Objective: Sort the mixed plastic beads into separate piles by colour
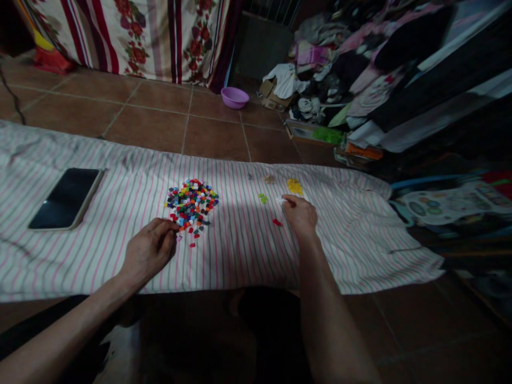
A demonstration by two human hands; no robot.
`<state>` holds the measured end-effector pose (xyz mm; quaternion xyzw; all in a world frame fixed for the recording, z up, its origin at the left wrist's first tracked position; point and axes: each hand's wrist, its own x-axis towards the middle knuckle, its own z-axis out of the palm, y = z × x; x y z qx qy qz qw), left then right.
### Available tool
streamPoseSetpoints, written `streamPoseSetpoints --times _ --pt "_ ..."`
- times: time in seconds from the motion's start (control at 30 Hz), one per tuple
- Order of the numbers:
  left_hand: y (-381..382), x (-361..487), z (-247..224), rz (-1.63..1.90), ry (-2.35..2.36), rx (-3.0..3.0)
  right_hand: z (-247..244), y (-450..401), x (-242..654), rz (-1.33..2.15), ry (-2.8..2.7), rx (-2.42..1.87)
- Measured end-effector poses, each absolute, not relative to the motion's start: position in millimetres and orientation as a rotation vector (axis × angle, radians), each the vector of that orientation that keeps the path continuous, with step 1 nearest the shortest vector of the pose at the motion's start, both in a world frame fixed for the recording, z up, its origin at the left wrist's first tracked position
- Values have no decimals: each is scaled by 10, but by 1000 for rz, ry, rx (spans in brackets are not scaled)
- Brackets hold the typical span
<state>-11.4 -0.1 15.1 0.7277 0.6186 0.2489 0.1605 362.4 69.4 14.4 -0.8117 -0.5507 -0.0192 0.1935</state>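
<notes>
A pile of small mixed-colour pieces (192,202) lies on the striped cloth (236,240). At its lower left edge is my left hand (154,242), fingers bent and pressed together; whatever they hold is too small to make out. My right hand (300,213) reaches to some small white pieces (280,200), thumb and forefinger pinched there, and whether one is gripped is unclear. Around it lie yellow pieces (295,185), green pieces (262,198), red pieces (277,222), beige pieces (269,180) and a few grey pieces (250,176).
A phone (66,198) with a dark screen lies at the left of the cloth. Beyond, on the tiled floor, are a purple basin (235,97) and a cardboard box (272,95). Clothes are heaped at the upper right. A floral curtain (156,37) hangs behind.
</notes>
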Motion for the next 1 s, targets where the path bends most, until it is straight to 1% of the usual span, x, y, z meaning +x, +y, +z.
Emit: streamPoseSetpoints --times 0.27,0.53,0.73,0.83,1.0 --pt "3 -117 155 704 1750 2071 140 710 3638 -13 -1504 -2261" --pt "-8 -119 178 700 1746 2074 53 739 3725 23 -1533 -2087" --pt "-1 -116 189 692 1764 2069 24 702 3832 42 -1500 -2049" --pt "-3 -116 187 695 1754 2071 10 687 3874 136 -1454 -1997" --pt "-5 -119 176 706 1757 2073 -32 694 3954 382 -1191 -1892"
